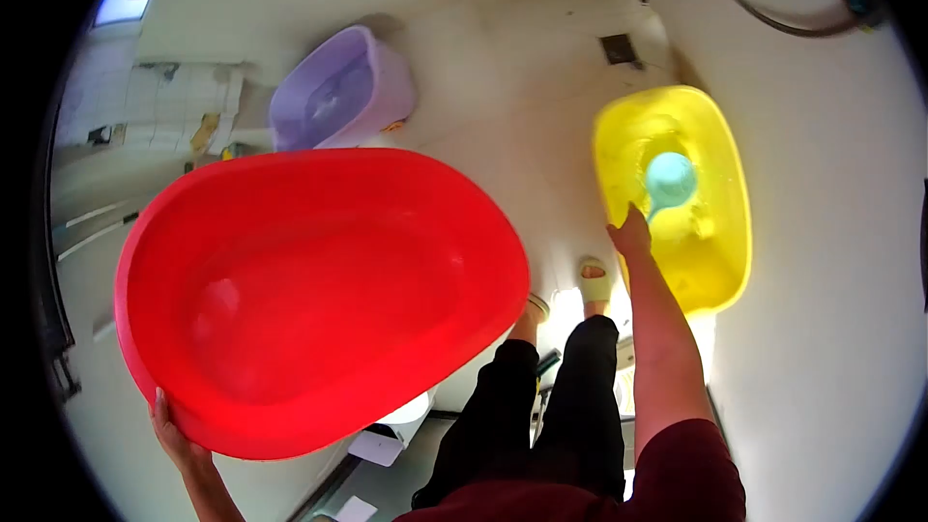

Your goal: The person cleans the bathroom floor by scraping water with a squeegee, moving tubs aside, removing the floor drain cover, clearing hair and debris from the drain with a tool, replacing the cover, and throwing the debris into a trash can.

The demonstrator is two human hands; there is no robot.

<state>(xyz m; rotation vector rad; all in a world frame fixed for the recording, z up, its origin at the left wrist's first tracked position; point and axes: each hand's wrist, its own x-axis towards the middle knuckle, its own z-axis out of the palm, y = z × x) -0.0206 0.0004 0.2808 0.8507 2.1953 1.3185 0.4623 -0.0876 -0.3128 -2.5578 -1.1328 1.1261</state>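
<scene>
Left hand (pixel 177 441) grips the rim of a big red basin (pixel 329 300), likely light but unwieldy, best held by its rim; right hand (pixel 633 235), well apart, is at the yellow tub (pixel 730 222) right of it, grip unclear.

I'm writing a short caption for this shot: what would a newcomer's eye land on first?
Probably the big red tub, which fills much of the left side, its near rim gripped by the left hand. Next comes the yellow tub on the right, with the right hand at its side and a pale blue dipper inside.
</scene>
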